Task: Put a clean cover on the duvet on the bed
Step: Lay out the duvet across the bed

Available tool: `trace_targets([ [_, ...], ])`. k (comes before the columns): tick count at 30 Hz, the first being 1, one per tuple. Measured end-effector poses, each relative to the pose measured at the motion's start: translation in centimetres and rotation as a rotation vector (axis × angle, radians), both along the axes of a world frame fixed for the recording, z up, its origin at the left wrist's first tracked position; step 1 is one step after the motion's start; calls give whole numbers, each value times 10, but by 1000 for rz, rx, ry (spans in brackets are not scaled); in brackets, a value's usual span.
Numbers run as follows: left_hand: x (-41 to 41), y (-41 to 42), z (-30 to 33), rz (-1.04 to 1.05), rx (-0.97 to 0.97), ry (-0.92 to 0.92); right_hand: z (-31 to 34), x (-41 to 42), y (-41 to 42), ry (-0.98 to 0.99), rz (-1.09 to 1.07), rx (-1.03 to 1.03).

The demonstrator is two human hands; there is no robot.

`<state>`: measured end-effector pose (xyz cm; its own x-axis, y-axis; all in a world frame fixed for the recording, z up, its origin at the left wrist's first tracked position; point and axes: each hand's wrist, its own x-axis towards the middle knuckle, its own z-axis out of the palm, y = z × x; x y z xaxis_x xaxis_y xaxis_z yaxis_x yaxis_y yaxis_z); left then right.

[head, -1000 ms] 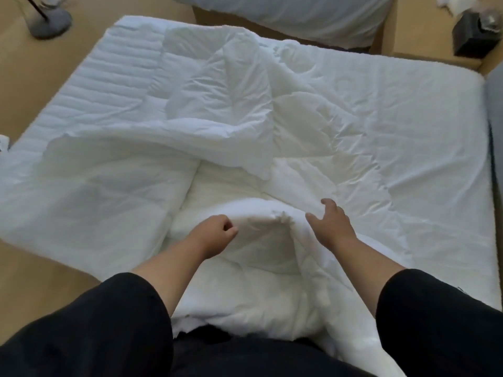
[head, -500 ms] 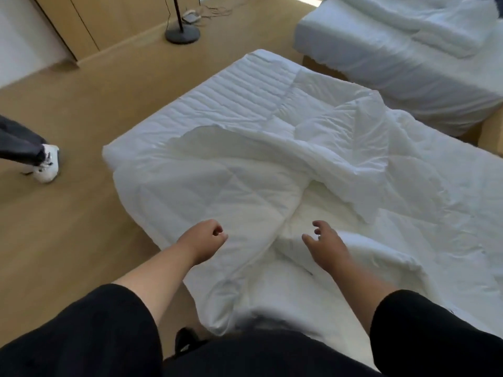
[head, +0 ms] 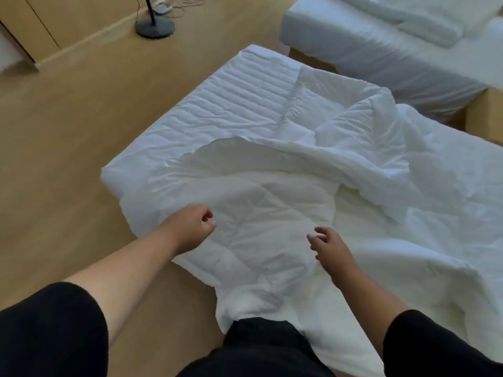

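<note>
A white quilted duvet lies crumpled across the bed, its near corner hanging over the mattress edge toward my legs. Thinner wrinkled white fabric, probably the cover, spreads over the right side of the bed. My left hand hovers at the duvet's left edge with its fingers loosely curled and nothing in them. My right hand is just above the middle of the near duvet, fingers relaxed and slightly spread, holding nothing.
The mattress with its ribbed pad shows bare at the far left corner. A second bed stands behind on the right. A lamp base with cables sits on the wooden floor.
The view has swung left and both hands have shifted left along the near duvet edge. Another person's shoe, on the floor half a second ago, is out of view.
</note>
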<state>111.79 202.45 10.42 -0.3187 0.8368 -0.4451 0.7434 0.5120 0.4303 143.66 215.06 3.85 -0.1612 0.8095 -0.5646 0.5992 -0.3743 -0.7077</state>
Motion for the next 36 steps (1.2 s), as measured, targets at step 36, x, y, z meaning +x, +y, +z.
trace_targets([
  [36,-223,352,-120,-323,282,-65,54,-209,374,322,-940,301],
])
